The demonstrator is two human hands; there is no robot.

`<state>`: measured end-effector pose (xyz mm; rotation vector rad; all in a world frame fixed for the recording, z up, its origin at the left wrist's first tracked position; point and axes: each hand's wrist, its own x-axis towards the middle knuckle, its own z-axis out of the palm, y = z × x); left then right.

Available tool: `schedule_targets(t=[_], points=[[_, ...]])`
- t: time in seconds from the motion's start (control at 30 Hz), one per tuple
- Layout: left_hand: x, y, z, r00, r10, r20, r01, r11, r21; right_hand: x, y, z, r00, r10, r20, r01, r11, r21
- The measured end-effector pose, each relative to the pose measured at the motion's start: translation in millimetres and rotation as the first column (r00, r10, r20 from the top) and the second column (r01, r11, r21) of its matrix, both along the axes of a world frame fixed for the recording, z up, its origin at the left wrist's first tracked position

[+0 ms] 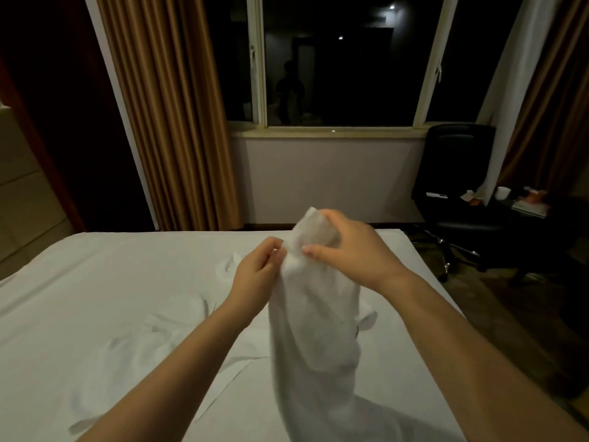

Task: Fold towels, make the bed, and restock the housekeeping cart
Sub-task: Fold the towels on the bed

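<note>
White towel (314, 330), plain and softly creased, held upright over bed (95, 275), lower end trailing down near camera. Left hand (255, 275) pinches towel's side edge, fingers curled. Right hand (347, 250) grips bunched top, thumb and fingers wrapped round it. 2 crumpled white cloths (178, 314) lie on sheet at left. Black chair (459, 173) stands beyond bed, right.

Towel (314, 320): soft white cloth, matt, slightly nubbly. Bed sheet (127, 282): smooth matt cotton, creased. Curtain (172, 106): tan fabric, faint sheen. Chair (459, 173): black, glossy leather-like.
</note>
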<state>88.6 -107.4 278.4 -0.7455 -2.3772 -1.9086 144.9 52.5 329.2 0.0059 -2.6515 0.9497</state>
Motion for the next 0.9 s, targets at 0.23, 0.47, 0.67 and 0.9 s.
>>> schedule_targets(t=[0.23,0.47,0.67,0.9], points=[[14.9,27.2,7.3,0.968,-0.206,0.141,0.22,0.971,-0.097,-12.1,25.6,14.1,0.901,-0.259,-0.348,0.15,0.939,-0.309],[0.8,14.3,-26.6,0.913,-0.25,0.322,0.316,0.933,-0.173,-16.2,101.6,46.1,0.633,-0.689,-0.352,0.349,0.66,-0.666],[-15.6,8.7,-9.6,0.994,-0.057,0.096,0.077,0.973,-0.219,4.9,150.1,25.5,0.715,-0.667,-0.209,0.545,0.719,-0.432],[-6.5,57.4,38.2,0.983,-0.176,-0.054,0.145,0.92,-0.365,5.4,53.9,-9.7,0.931,0.183,0.317,-0.174,0.983,-0.055]])
